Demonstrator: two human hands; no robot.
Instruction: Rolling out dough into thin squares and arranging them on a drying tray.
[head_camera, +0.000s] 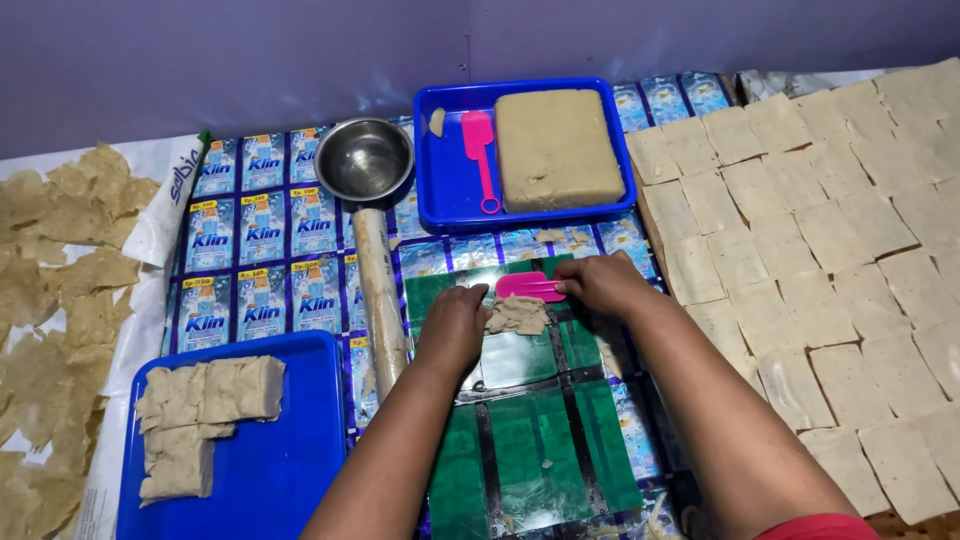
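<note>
My left hand (452, 328) rests on a green plastic sheet (530, 420), its fingers touching a small crumpled lump of beige dough (518, 315). Just above the lump, my right hand (600, 285) grips a pink plastic scraper (527, 287), blade pointing left. A wooden rolling pin (380, 295) lies lengthwise just left of my left hand. Behind my hands, a blue tray (455, 185) holds a big block of dough (557, 148) and a second pink scraper (481, 155).
An empty steel bowl (364, 158) stands at the rolling pin's far end. A blue tray (290, 450) at the near left holds stacked dough pieces (200, 415). Thin square dough sheets (830, 260) cover the right side. Irregular dried pieces (60, 300) lie at far left.
</note>
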